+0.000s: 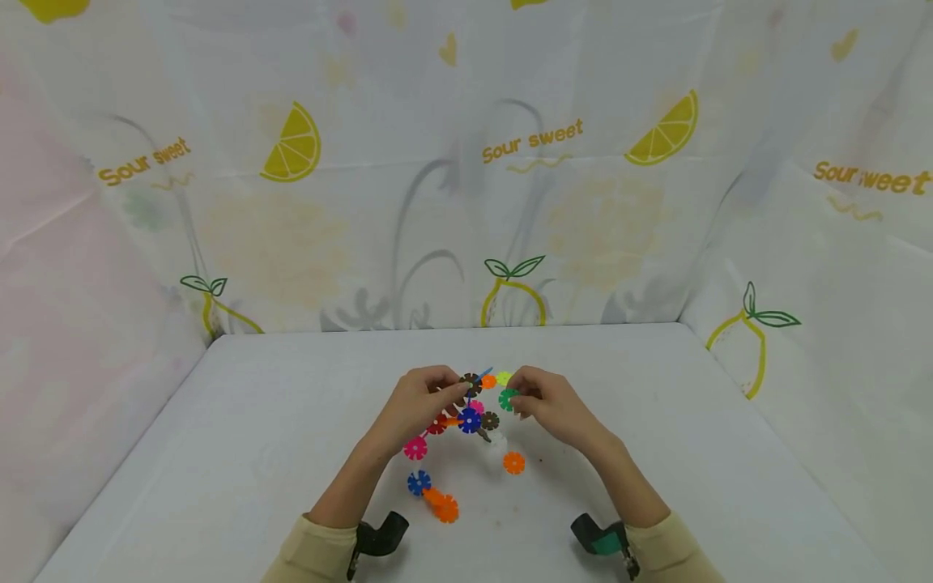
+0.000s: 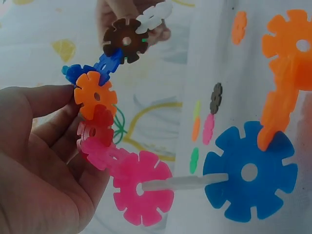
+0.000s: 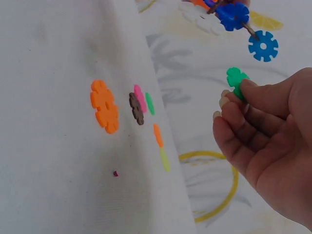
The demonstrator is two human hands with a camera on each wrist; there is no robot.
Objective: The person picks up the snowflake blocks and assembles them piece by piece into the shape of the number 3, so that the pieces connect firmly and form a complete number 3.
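Note:
My left hand (image 1: pixel 426 405) pinches a chain of slotted plastic discs near its blue discs (image 2: pixel 80 73), with the chain hanging off the fingers. Along it run a brown disc (image 2: pixel 126 41) with a white disc (image 2: pixel 156 15), an orange disc (image 2: pixel 96 95), red and pink discs (image 2: pixel 143 188), then a large blue disc (image 2: pixel 250 171) and orange discs (image 2: pixel 280 102) at the lower end. To the right, apart from the chain, my right hand (image 1: pixel 554 405) pinches a green disc (image 3: pixel 236 80) between thumb and fingertips. Its lower part is covered by the thumb.
Loose discs lie on the white table: an orange one (image 3: pixel 104 107), a brown one (image 3: pixel 136 108), a pink one (image 3: pixel 140 98), a green one (image 3: pixel 150 103), a small orange one (image 3: pixel 158 135) and a yellow one (image 3: pixel 165 159). Lemon-print cloth (image 1: pixel 583 243) stands behind.

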